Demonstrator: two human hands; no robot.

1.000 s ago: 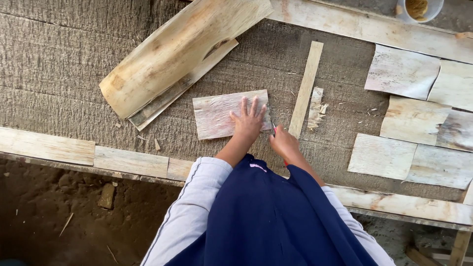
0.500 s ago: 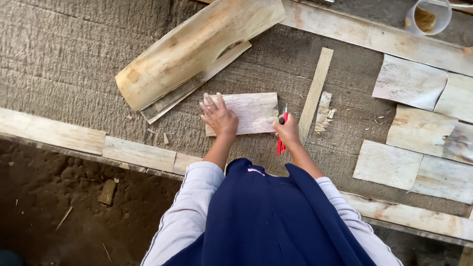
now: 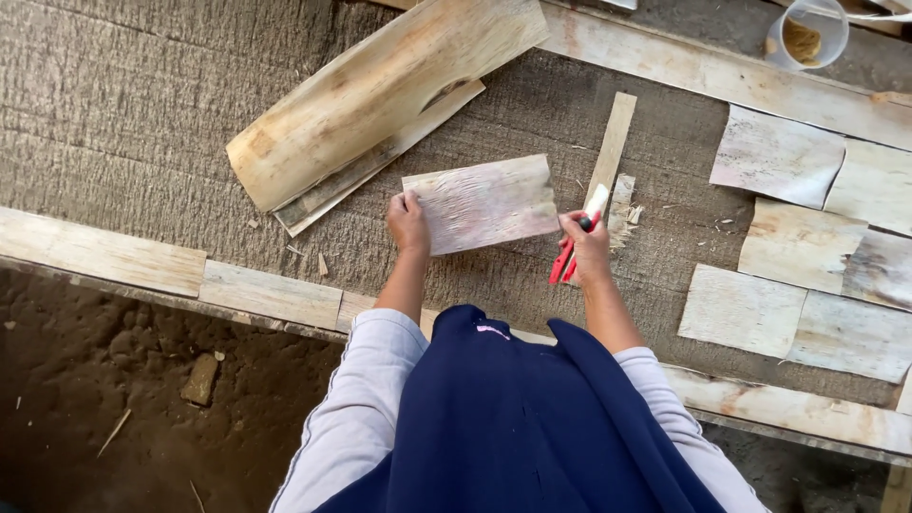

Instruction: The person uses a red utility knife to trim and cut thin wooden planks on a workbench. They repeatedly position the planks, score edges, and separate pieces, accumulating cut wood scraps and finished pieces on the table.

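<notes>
My left hand (image 3: pixel 408 221) grips the left edge of a pale rectangular sheet of fibrous bark-like material (image 3: pixel 484 201), lifted slightly off the rough grey mat (image 3: pixel 142 123). My right hand (image 3: pixel 587 249) holds a red-handled knife (image 3: pixel 575 249), its pale blade pointing up beside the sheet's right edge. A narrow wooden strip (image 3: pixel 611 144) lies just beyond the knife, with small shavings beside it.
A large curved trunk sheath (image 3: pixel 380 90) lies on the mat at upper left. Several flat pale sheets (image 3: pixel 803 237) are laid out at the right. Wooden planks (image 3: pixel 104 252) frame the mat. A clear plastic cup (image 3: pixel 807 33) stands top right. Bare soil (image 3: pixel 114 399) lies below.
My left hand slid from the top of the sheet to its left edge and raised it. My right hand picked up the red-handled knife and brought it to the right edge.
</notes>
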